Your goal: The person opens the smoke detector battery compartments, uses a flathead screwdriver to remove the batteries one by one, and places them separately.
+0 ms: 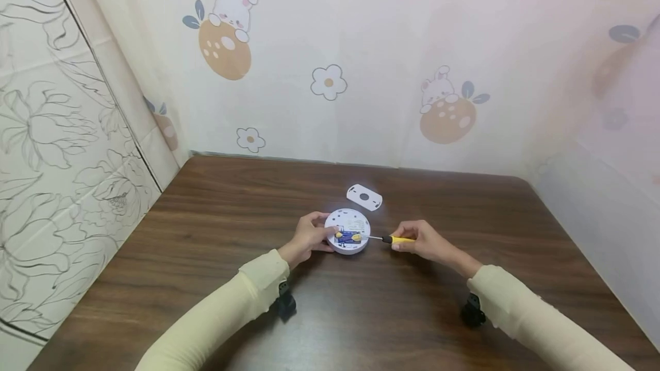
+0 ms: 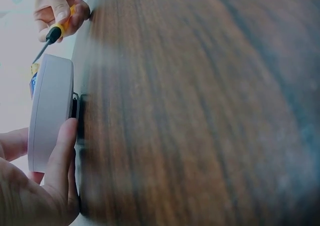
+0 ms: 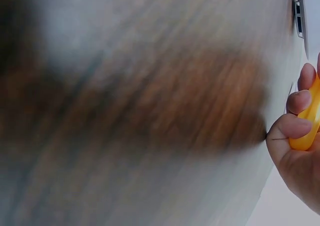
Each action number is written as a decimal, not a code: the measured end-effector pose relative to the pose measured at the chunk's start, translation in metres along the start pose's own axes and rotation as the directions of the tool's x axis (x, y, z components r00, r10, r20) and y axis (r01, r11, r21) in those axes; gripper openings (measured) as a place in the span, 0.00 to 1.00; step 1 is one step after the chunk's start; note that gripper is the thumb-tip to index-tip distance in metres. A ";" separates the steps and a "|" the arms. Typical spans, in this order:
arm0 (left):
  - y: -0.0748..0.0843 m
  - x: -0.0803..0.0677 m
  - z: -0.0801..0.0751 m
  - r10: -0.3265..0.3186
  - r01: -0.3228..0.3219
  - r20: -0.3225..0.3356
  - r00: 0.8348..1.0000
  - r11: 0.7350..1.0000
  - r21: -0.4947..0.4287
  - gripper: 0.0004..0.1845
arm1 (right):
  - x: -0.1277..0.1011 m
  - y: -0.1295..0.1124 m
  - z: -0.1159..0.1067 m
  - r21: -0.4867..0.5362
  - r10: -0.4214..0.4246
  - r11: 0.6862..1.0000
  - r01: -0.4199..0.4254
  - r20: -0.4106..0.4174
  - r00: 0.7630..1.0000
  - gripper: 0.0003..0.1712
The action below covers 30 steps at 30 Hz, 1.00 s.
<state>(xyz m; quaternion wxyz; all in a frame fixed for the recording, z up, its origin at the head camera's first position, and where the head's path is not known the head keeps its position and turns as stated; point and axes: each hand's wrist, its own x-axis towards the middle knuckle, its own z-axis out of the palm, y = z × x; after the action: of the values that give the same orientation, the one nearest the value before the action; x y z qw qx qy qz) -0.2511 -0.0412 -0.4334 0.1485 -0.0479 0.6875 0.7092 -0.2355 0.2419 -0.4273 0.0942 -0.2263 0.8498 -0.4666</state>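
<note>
A round white smoke detector sits back side up near the middle of the table, its blue-and-yellow battery showing in the recess. My left hand grips it from the left side, thumb over the top and fingers at the lower edge. In the left wrist view, the detector stands between the thumb and fingers. My right hand holds a screwdriver by its yellow and black handle; the shaft points left, with its tip at the battery's right, yellow end. The yellow handle also shows in the right wrist view.
A white mounting plate with a central hole lies just behind the detector. The dark wooden table meets a patterned wall covering at the back. Black wrist cameras hang under both sleeves, close over the table.
</note>
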 end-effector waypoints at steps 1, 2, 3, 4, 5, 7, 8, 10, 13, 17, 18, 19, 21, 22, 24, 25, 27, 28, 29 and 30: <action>0.000 0.000 0.000 0.001 -0.001 -0.001 1.000 1.000 -0.004 0.24 | 0.000 -0.001 0.000 -0.001 -0.007 1.000 0.007 0.003 1.000 0.05; 0.001 0.000 -0.001 0.004 -0.004 -0.001 1.000 1.000 -0.005 0.24 | -0.001 -0.001 0.000 0.001 -0.014 1.000 0.014 0.007 1.000 0.05; 0.001 0.000 -0.001 0.000 0.000 -0.001 1.000 1.000 -0.007 0.24 | -0.001 -0.002 -0.001 0.002 -0.018 1.000 0.018 0.010 1.000 0.05; 0.002 0.001 -0.001 -0.001 0.001 0.002 1.000 1.000 -0.010 0.24 | -0.001 -0.002 -0.001 0.002 -0.021 1.000 0.021 0.011 1.000 0.05; 0.002 0.001 -0.002 -0.003 0.003 0.005 1.000 1.000 -0.011 0.24 | -0.001 -0.002 -0.001 0.000 -0.022 1.000 0.022 0.010 1.000 0.05; 0.003 0.001 -0.002 -0.012 0.012 0.011 1.000 1.000 -0.006 0.24 | -0.002 -0.002 -0.001 -0.004 -0.024 1.000 0.024 0.007 1.000 0.04; 0.004 0.001 -0.002 -0.017 0.017 0.012 1.000 1.000 0.000 0.24 | -0.002 -0.002 -0.002 -0.006 -0.024 1.000 0.024 0.006 1.000 0.04; 0.005 0.001 -0.002 -0.021 0.021 0.013 1.000 1.000 0.009 0.24 | -0.002 -0.002 -0.002 -0.015 -0.021 1.000 0.021 0.006 1.000 0.04; 0.006 0.001 -0.002 -0.027 0.027 0.009 1.000 0.999 0.018 0.24 | -0.002 -0.003 -0.003 -0.029 -0.013 0.999 0.013 0.008 1.000 0.05; 0.006 0.001 -0.001 -0.036 0.036 -0.001 0.999 0.999 0.023 0.24 | -0.002 -0.004 -0.005 -0.037 0.000 0.999 0.001 0.018 1.000 0.05; 0.005 0.001 -0.001 -0.039 0.039 -0.003 0.999 0.999 0.023 0.24 | -0.002 -0.005 -0.005 -0.040 0.003 0.999 -0.002 0.018 1.000 0.05; 0.005 0.000 -0.001 -0.037 0.037 -0.004 0.999 0.999 0.029 0.24 | -0.003 -0.005 -0.005 -0.043 0.006 0.999 -0.005 0.018 1.000 0.05; 0.005 0.000 0.000 -0.040 0.040 -0.008 0.999 0.999 0.033 0.25 | -0.004 -0.005 -0.006 -0.048 0.010 0.999 -0.009 0.017 1.000 0.05; 0.004 -0.001 0.000 -0.038 0.038 -0.008 0.999 0.999 0.036 0.25 | -0.004 -0.006 -0.007 -0.052 0.011 0.999 -0.010 0.014 1.000 0.06; 0.004 -0.002 0.000 -0.028 0.029 -0.008 1.000 0.999 0.043 0.25 | -0.005 -0.007 -0.007 -0.062 0.012 0.998 -0.012 0.007 1.000 0.06; 0.003 -0.002 0.000 -0.021 0.022 -0.009 1.000 0.999 0.047 0.25 | -0.005 -0.007 -0.008 -0.066 0.012 0.998 -0.011 0.005 1.000 0.06; 0.003 -0.003 0.000 -0.011 0.012 -0.011 1.000 0.999 0.044 0.24 | -0.006 -0.009 -0.008 -0.072 0.012 0.997 -0.012 0.000 1.000 0.06; 0.003 -0.004 0.000 -0.005 0.005 -0.013 1.000 0.999 0.048 0.24 | -0.006 -0.009 -0.008 -0.075 0.014 0.997 -0.014 -0.003 1.000 0.06; 0.003 -0.005 0.000 0.002 -0.002 -0.013 1.000 0.999 0.049 0.24 | -0.007 -0.010 -0.008 -0.077 0.015 0.997 -0.015 -0.005 1.000 0.06; 0.004 -0.005 0.000 0.009 -0.008 -0.015 1.000 0.999 0.051 0.24 | -0.007 -0.011 -0.008 -0.078 0.018 0.997 -0.019 -0.010 1.000 0.06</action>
<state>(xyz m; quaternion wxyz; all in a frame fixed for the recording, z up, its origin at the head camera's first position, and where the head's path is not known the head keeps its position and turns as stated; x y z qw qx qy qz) -0.2471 -0.0418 -0.4287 0.1414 -0.0467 0.7067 0.6917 -0.2293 0.2465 -0.4144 0.0858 -0.2199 0.8698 -0.4333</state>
